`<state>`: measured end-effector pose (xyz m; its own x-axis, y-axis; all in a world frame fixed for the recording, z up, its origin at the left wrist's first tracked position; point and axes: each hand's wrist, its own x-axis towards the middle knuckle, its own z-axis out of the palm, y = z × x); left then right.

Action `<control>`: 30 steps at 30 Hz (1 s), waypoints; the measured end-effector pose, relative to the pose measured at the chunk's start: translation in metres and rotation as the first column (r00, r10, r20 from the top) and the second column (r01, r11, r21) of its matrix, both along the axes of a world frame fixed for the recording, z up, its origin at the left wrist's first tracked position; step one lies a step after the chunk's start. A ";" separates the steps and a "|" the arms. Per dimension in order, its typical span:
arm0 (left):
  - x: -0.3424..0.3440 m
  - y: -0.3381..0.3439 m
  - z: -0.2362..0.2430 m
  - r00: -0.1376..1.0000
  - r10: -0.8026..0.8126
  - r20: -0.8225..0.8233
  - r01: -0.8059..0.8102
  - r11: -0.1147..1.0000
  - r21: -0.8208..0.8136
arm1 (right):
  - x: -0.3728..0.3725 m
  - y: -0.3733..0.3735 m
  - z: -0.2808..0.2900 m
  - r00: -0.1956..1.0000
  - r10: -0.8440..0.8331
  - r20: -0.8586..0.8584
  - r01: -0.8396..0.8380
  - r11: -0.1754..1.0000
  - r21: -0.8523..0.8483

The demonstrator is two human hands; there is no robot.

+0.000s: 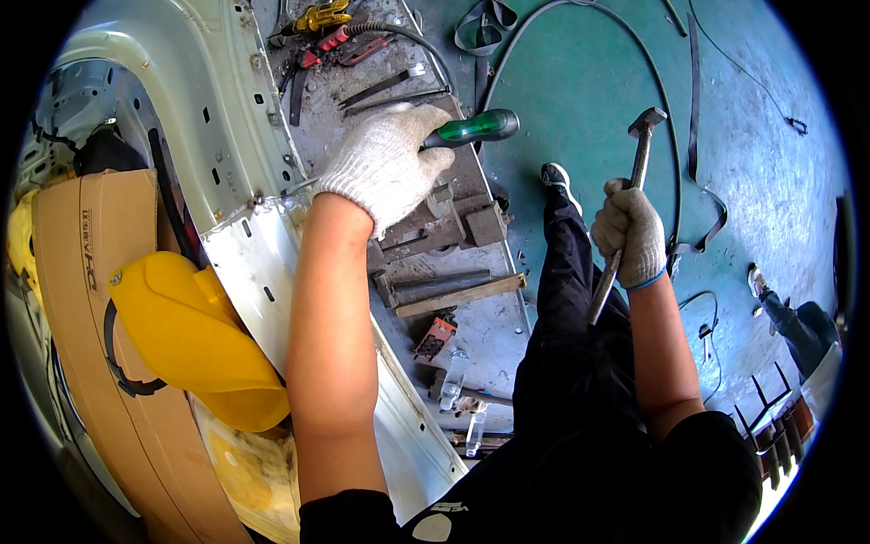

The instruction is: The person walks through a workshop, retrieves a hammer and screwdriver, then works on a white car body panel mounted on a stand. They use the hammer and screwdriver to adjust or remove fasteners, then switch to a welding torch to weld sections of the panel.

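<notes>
My left hand (pixel 388 168), in a white knit glove, is closed round a screwdriver (pixel 473 130) with a green and black handle. Its thin shaft shows left of the glove, reaching to the edge of a pale metal car body panel (pixel 195 86); whether the tip touches cannot be made out. Gripped in my gloved right hand (pixel 629 231) is a hammer (pixel 642 154), head up, its metal handle slanting down past the fist. The hammer is well apart from the screwdriver, over the green floor (pixel 580 100).
A grey bench (pixel 426 349) bears metal clamps (pixel 453 218), a wooden strip (pixel 460 295), a yellow power tool (pixel 322 16) and plastic bottles (pixel 454 379). On the left, a yellow helmet (pixel 195 335) rests on cardboard (pixel 118 317). A hose (pixel 666 82) curves across the floor; another person's leg (pixel 797 331) shows right.
</notes>
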<state>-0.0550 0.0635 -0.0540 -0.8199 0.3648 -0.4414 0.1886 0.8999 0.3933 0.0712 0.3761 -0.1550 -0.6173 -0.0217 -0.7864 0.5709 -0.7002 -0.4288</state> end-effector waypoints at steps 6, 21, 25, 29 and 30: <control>-0.001 0.000 0.001 1.000 0.015 -0.016 -0.015 1.000 -0.005 | -0.011 0.004 -0.001 0.975 -0.166 -0.151 0.156 0.985 -0.072; 0.002 0.002 0.002 1.000 -0.005 0.002 0.005 1.000 0.012 | 0.003 -0.046 0.010 0.966 0.251 0.067 -0.238 0.959 -0.151; 0.000 0.000 0.002 1.000 -0.001 -0.001 0.001 1.000 -0.011 | 0.001 -0.032 0.001 0.979 0.198 0.045 -0.192 0.976 -0.106; 0.000 0.001 0.004 1.000 -0.002 0.006 0.002 1.000 -0.020 | -0.003 -0.023 0.004 0.991 0.134 0.027 -0.132 0.989 -0.070; 0.000 0.002 0.004 1.000 0.000 0.008 0.000 1.000 -0.022 | -0.006 -0.022 0.005 0.994 0.108 0.007 -0.107 0.992 -0.069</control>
